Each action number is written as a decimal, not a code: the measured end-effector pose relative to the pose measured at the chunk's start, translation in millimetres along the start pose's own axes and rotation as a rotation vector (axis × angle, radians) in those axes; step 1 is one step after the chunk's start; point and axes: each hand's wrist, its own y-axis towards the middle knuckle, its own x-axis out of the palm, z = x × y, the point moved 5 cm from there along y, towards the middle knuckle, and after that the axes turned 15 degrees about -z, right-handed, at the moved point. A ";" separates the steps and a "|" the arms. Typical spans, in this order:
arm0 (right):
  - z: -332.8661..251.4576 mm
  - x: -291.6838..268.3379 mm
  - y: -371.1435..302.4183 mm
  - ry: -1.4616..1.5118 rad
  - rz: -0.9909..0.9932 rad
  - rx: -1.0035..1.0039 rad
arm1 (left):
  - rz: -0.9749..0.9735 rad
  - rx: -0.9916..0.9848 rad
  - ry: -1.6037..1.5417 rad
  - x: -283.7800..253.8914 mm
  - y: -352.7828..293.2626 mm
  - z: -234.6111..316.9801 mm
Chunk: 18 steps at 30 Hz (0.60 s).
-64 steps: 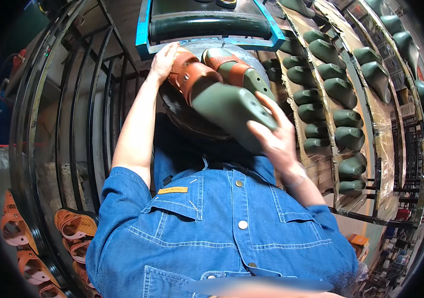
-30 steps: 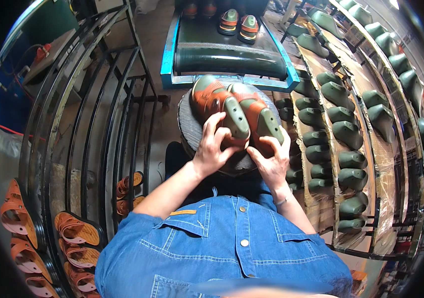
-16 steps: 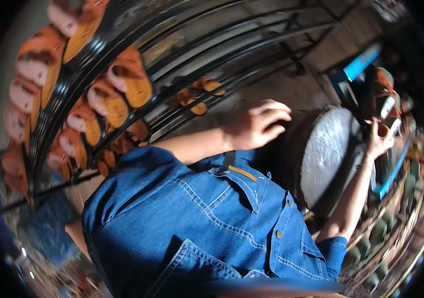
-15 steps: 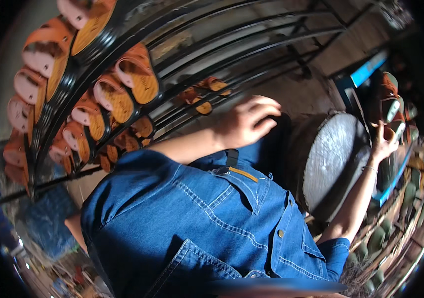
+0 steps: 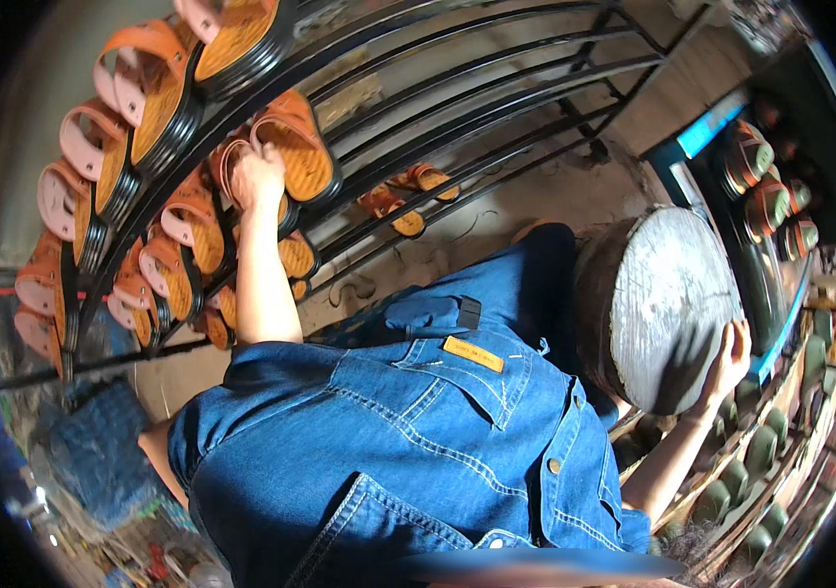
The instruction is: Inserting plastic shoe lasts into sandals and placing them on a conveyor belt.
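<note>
My left hand (image 5: 258, 178) reaches to the black rack on the left, its fingers closed around the strap of an orange-brown sandal (image 5: 234, 165). A matching sandal (image 5: 305, 162) with a tan insole and black sole stands just right of it. My right hand (image 5: 729, 361) holds nothing, its fingers stretched out at the near right edge of a round block (image 5: 668, 304) with a worn grey top. Beyond that hand, several sandals on green lasts (image 5: 768, 204) sit inside a dark, blue-edged machine (image 5: 786, 338).
More sandals (image 5: 158, 83) line the rack's black metal bars (image 5: 496, 93). A pair of sandals (image 5: 408, 201) rests farther along the rack. Green lasts (image 5: 761, 451) fill wooden shelves at the lower right. A blue bag (image 5: 95, 446) lies at the lower left.
My left hand has swung left from above my lap to the rack and closed on a sandal. My right hand has left the sandals in the machine and come back to the round block.
</note>
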 end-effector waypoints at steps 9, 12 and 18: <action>-30.7 -6.4 -298.9 0.493 0.614 0.731 | 0.154 1.353 -0.156 67.9 -94.6 244.0; 9.8 56.5 -399.5 0.664 0.693 0.909 | -0.224 1.492 -0.454 93.3 -156.2 311.4; -28.7 179.4 -545.7 0.763 1.016 1.247 | -0.445 1.670 -0.562 57.2 -200.9 345.6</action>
